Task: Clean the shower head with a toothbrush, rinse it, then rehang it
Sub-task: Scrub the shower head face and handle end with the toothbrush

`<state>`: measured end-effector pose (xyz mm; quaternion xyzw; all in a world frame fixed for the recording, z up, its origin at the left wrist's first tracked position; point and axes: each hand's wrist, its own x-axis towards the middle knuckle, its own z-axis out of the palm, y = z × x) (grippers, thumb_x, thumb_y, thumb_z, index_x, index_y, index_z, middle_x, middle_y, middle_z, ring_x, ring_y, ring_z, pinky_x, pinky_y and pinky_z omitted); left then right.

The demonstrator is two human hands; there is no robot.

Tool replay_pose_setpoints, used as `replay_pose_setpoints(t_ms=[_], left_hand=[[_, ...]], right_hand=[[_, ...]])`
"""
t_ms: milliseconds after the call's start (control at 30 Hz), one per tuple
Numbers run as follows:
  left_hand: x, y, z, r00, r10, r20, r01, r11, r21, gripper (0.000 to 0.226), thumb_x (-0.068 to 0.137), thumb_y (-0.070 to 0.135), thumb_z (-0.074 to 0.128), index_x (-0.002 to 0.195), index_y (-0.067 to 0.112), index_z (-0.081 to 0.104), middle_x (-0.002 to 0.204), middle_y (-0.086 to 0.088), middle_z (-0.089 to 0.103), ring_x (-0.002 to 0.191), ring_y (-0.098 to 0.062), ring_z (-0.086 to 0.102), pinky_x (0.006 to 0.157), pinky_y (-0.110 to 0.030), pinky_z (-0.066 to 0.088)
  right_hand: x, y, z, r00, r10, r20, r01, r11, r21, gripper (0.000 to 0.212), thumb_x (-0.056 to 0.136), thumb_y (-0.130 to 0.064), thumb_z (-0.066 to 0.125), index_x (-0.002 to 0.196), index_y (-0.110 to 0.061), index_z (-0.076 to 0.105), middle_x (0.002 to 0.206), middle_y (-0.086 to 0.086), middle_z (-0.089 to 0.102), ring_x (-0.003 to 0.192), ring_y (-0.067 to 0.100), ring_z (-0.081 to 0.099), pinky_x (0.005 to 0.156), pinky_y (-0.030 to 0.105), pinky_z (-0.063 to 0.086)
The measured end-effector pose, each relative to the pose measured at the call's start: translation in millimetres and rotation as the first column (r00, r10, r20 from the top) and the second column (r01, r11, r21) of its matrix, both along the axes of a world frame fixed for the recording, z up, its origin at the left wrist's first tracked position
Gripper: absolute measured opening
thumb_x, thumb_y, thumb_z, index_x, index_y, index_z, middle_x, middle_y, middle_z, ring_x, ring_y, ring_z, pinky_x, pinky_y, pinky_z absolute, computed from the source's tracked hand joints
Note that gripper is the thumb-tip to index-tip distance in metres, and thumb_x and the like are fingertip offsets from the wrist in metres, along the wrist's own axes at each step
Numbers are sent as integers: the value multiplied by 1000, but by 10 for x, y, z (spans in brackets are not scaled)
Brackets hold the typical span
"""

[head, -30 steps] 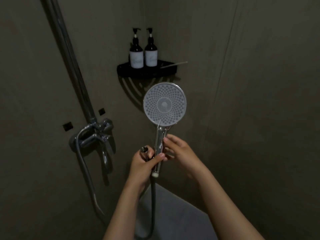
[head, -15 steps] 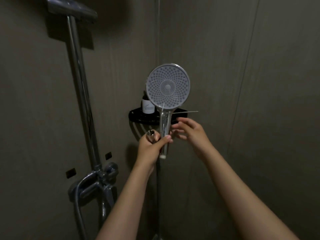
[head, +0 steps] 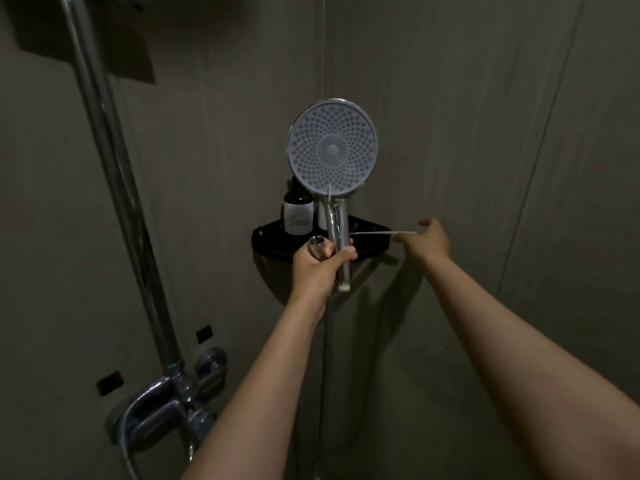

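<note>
Face of shower head [head: 332,148]: pale grey, patterned with concentric rings of small dots; rim and handle chrome. Colour of toothbrush [head: 384,232]: white; corner shelf [head: 273,251]: black; bottle [head: 298,216]: dark, white label; riser pipe [head: 114,161]: chrome; wall [head: 485,133]: grey-brown, faint vertical streaks and thin seam lines

The right side of the frame is bare wall, so a hand has lots of room there. In the middle, the shower head [head: 331,148] stands in front of the black shelf [head: 374,242] and hides part of it. A bottle [head: 298,214] fills the shelf's left end. The toothbrush [head: 382,232] sticks out past the right end, easy to reach. On the left, a tall pipe [head: 114,188] and the tap [head: 173,400] below it block the way.
</note>
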<state>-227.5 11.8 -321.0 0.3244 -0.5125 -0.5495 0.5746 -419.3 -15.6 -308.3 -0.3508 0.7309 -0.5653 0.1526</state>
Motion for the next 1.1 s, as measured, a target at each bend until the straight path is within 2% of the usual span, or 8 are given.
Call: replay_pose_setpoints(t_ms=[100, 167, 367, 467, 567, 767, 900, 1100], left_hand=[[-70, -88, -27, 999, 11, 30, -11, 1000, -11, 38, 76, -2, 70, 62, 17, 41, 102, -33, 63, 91, -29, 68, 93, -41, 52], [-83, -151, -58, 998, 22, 55, -21, 1000, -10, 37, 76, 0, 71, 62, 18, 42, 106, -35, 61, 96, -33, 68, 93, -42, 52], [-98, -314, -159, 987, 97, 128, -93, 995, -40, 40, 73, 3, 74, 56, 20, 42, 98, -38, 60, 100, -45, 61, 94, -54, 48], [-106, -313, -170, 982, 108, 154, -103, 994, -43, 38, 74, 4, 74, 59, 18, 42, 85, -26, 62, 96, -34, 66, 92, -47, 52], [-92, -287, -118, 982, 123, 143, -117, 992, -46, 38, 76, 3, 73, 60, 17, 41, 80, -19, 60, 93, -30, 67, 90, -43, 53], [-8, -225, 165, 981, 162, 108, -153, 985, -82, 42, 75, 4, 74, 59, 18, 39, 77, -18, 59, 97, -37, 66, 86, -38, 53], [68, -53, 383, 990, 132, 40, -126, 985, -118, 42, 74, 3, 74, 57, 19, 39, 94, -36, 62, 98, -40, 65, 88, -40, 53], [210, 435, 398, 996, 66, -54, -71, 992, -108, 44, 71, -4, 73, 57, 18, 38, 95, -31, 67, 97, -36, 67, 91, -43, 53]], right_hand=[[-43, -103, -46, 977, 111, 183, -112, 994, -4, 52, 76, -13, 76, 118, -6, 46, 105, 14, 53, 87, 27, 57, 48, 19, 51], [-43, -193, -71, 923, 197, 331, -177, 980, -92, 39, 78, -11, 74, 105, -7, 47, 85, 10, 49, 67, 19, 51, 35, 17, 45], [48, -464, -100, 837, 182, 515, -67, 970, -234, 21, 95, -14, 52, 75, -7, 49, 68, 12, 49, 54, 21, 50, 33, 19, 46], [94, -479, -115, 795, 205, 571, -57, 962, -266, 24, 98, -8, 40, 76, -6, 48, 72, 13, 51, 57, 23, 54, 61, 29, 58], [118, -441, -70, 783, 216, 583, -48, 956, -290, 29, 97, -1, 35, 71, -5, 47, 73, 15, 51, 60, 23, 54, 83, 38, 54], [239, -137, 160, 772, 292, 564, -73, 923, -377, 20, 97, -2, 34, 104, 0, 52, 74, 15, 54, 62, 22, 57, 58, 25, 57], [336, 254, 239, 688, 387, 613, -67, 876, -478, 16, 97, -2, 35, 99, 3, 51, 83, 20, 56, 68, 26, 60, 52, 21, 56], [620, 1012, 86, 643, 439, 628, -23, 830, -557, 17, 95, 1, 43, 83, -2, 55, 78, 18, 60, 61, 19, 66, 52, 18, 56]])
